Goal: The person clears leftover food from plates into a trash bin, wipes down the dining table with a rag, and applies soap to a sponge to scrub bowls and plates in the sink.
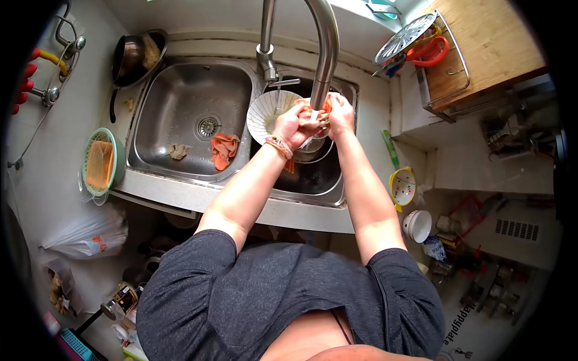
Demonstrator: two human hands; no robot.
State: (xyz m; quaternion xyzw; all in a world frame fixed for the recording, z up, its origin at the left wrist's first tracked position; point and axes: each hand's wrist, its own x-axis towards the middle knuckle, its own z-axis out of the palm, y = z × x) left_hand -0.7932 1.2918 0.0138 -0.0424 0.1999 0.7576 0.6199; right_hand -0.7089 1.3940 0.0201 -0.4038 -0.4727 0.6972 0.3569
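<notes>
Over the right-hand basin, under the spout of the faucet point(326, 51), both hands are closed on a wet-looking orange cloth point(327, 104). My left hand point(290, 126), with a beaded bracelet at the wrist, grips it from the left. On the other side my right hand point(341, 114) has its fingers wrapped round the cloth. A white striped bowl point(264, 115) lies tilted beside my left hand. Below the hands, a metal pot or bowl point(312, 151) is partly hidden. Orange sticks point(289, 166) poke out by my left wrist.
The left basin point(174, 102) holds another orange cloth point(224, 150) and a crumpled beige scrap point(178, 151). A pan point(127, 57) stands at the back left, a green basket point(120, 159) with a sponge in front of it. Red-handled scissors point(432, 53) hang on the right rack.
</notes>
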